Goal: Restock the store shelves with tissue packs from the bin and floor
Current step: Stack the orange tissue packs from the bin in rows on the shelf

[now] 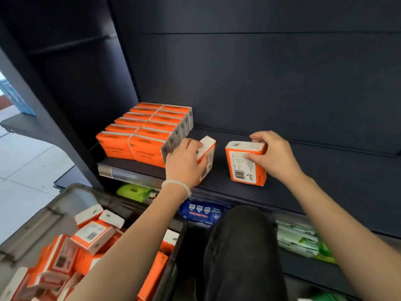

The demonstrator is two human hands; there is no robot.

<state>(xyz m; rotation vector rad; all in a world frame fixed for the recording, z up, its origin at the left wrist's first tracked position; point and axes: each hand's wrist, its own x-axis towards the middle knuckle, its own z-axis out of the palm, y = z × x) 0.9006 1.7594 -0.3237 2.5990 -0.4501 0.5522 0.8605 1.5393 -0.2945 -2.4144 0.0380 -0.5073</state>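
Observation:
Two rows of orange tissue packs (pixel 143 135) stand on the dark shelf (pixel 325 170) at its left end. My left hand (pixel 184 164) grips one orange-and-white tissue pack (pixel 208 153) tilted on the shelf just right of those rows. My right hand (pixel 273 153) holds another tissue pack (pixel 245 164), upright on the shelf further right, barcode side toward me. A grey bin (pixel 65 205) at lower left holds several loose orange tissue packs (pixel 93 235).
The shelf right of my hands is bare back to the dark rear panel. Below it lie a green pack (pixel 132 191), a blue wipes pack (pixel 201 211) and green-white packs (pixel 301 242). My knee in black trousers (pixel 240 246) is between bin and shelving. Pale floor tiles are at left.

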